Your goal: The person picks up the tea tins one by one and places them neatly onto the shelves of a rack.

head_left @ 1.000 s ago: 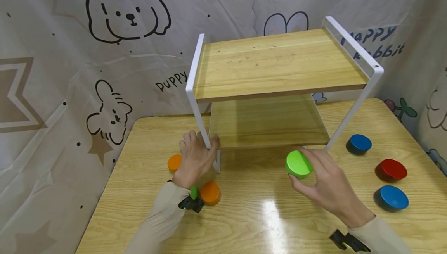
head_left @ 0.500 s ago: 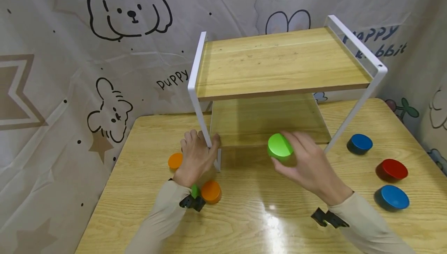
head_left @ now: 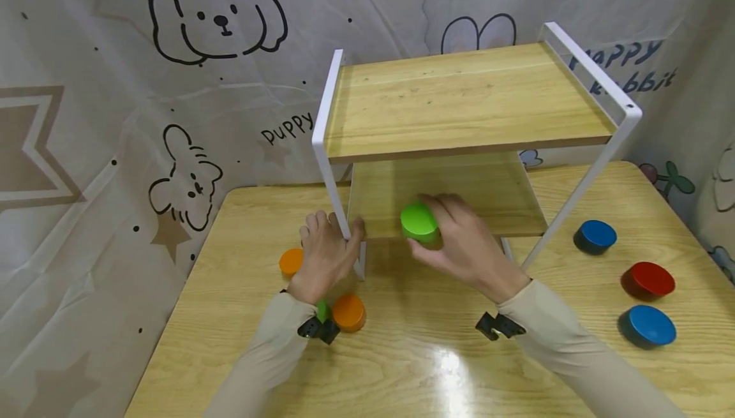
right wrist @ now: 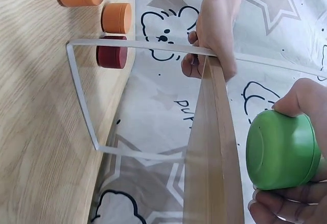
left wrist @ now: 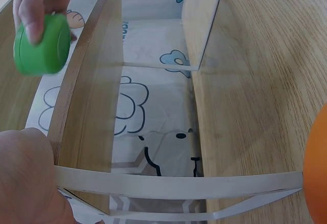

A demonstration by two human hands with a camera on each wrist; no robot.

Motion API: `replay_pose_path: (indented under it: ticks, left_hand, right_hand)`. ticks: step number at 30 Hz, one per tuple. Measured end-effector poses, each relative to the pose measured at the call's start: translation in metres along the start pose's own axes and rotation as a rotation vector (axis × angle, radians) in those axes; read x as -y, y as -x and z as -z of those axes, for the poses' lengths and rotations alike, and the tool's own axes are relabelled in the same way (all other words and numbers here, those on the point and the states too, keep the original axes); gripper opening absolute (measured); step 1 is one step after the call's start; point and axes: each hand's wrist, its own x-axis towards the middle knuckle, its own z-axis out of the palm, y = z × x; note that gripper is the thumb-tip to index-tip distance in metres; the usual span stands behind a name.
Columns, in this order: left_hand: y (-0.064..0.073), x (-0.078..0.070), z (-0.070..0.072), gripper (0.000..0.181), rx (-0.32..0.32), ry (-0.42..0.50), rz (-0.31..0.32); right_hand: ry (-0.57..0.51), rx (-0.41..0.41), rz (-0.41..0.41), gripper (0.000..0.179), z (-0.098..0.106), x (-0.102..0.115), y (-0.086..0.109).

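A two-tier shelf (head_left: 467, 102) with wooden boards and a white frame stands on the table. My left hand (head_left: 324, 255) grips its left front post at the lower board; in the right wrist view, the curled fingers (right wrist: 190, 66) of that hand show behind the corner. My right hand (head_left: 467, 246) pinches a round green container (head_left: 419, 223) between thumb and fingers, at the front edge of the lower board (head_left: 390, 198). In the left wrist view, the green container (left wrist: 43, 45) is held above that board, apart from it.
Orange containers (head_left: 349, 313) and a partly hidden green one (head_left: 323, 311) lie left of the shelf. A dark red container (right wrist: 112, 53) shows there in the right wrist view. At the right sit blue (head_left: 647, 327) and red (head_left: 647, 281) containers. A printed cloth (head_left: 258, 99) hangs behind.
My right hand has carried the green container left and farther in, from the shelf's right front to the lower board's front edge. The left hand has kept its grip on the shelf.
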Motion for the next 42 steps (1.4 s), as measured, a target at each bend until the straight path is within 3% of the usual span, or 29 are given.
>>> replay_pose_path:
  ticks: [14, 28, 42]
  left_hand:
    - [-0.001, 0.001, 0.001, 0.048, 0.016, -0.028, -0.001]
    - [-0.002, 0.000, 0.001, 0.050, 0.052, -0.028, 0.017]
    - [-0.002, 0.000, 0.002, 0.052, 0.053, -0.051, 0.016]
  right_hand:
    - [-0.059, 0.094, -0.040, 0.059, -0.028, 0.008, -0.032]
    - [0.001, 0.109, -0.063, 0.061, -0.045, 0.010, -0.040]
    - [-0.008, 0.094, -0.071, 0.063, -0.053, 0.009, -0.044]
